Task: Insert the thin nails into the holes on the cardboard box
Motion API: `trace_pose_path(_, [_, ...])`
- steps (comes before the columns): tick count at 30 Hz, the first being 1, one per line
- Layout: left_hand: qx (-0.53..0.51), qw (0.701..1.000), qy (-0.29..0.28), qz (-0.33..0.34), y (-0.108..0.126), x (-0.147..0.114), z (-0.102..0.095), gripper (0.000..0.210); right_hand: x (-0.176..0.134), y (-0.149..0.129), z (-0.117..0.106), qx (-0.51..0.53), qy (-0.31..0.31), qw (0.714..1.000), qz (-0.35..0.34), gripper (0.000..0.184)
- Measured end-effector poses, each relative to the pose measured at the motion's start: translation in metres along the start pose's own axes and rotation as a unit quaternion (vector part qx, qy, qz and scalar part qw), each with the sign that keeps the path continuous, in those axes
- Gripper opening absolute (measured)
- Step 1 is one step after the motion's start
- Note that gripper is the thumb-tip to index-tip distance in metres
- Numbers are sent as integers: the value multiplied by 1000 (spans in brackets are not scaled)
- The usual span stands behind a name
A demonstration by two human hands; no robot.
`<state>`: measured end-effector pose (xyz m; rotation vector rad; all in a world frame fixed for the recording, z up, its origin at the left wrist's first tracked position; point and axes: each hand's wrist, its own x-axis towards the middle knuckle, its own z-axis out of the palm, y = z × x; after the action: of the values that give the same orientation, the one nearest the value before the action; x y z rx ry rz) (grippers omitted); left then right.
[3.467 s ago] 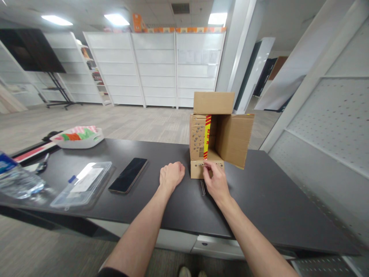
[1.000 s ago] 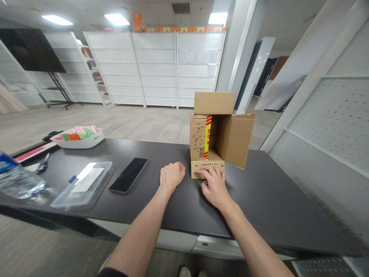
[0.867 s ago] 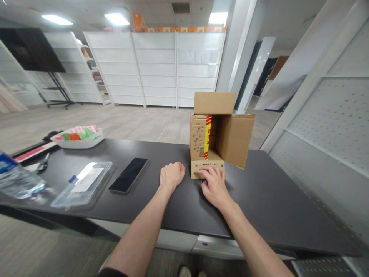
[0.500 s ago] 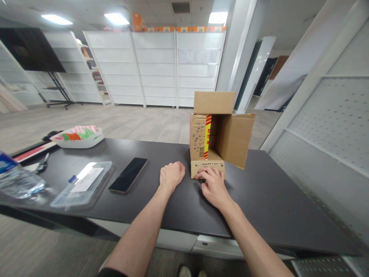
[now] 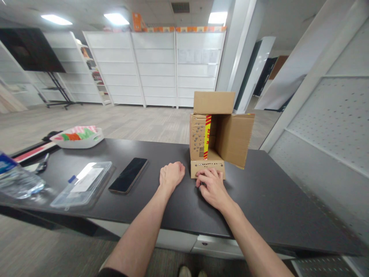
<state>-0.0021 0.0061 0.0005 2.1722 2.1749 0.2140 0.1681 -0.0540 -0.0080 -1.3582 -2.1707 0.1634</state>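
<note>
1. The right hand (image 5: 211, 188) is sitting at the front of the cardboard box (image 5: 226, 134), back upward, its fingers (image 5: 212, 173) bending loosely; whether it is gripping anything, I cannot tell.
2. Those fingers are overlapping the bottom edge of the box's lower flap (image 5: 207, 164); whether they are touching it is unclear.
3. The left hand (image 5: 172, 175) is lying just left of the box on the dark table (image 5: 265, 192), closing into a fist.
4. Left of the box, a phone (image 5: 128, 175) is lying; farther left, a clear plastic case (image 5: 83, 184).
5. The lower flap is hanging at the box's front, showing a row of dark spots.
6. The box is standing with its opening facing the person.
7. White shelves (image 5: 154, 69) are standing well behind the box.
</note>
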Motion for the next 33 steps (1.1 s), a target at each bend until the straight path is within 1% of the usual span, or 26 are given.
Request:
trace_pose_path(13, [3,1000,9,6,-1,1,2,45,0,-7,-6,-30,-48,998,-11,17])
trace_pose_path(16, [2,1000,-1,1,0,0,0,46,0,-7,-6,-43,-47,998,-14,16])
trace_pose_path(19, [1,1000,-5,-4,1,-1,-1,45,-1,-6,-5,-41,-32,999,-12,14])
trace_pose_path(22, [0,1000,-5,-4,1,-1,-2,45,0,-5,-3,-22,1,1000,2,10])
trace_pose_path(26, [1,1000,-11,-6,1,-1,-2,46,1,0,1,6,81,996,26,6])
trace_pose_path(30, [2,1000,-12,-8,2,-1,-3,45,3,4,3,43,168,984,39,5])
trace_pose_path(33, [3,1000,-11,-13,2,-1,-2,46,4,7,3,83,218,972,41,6])
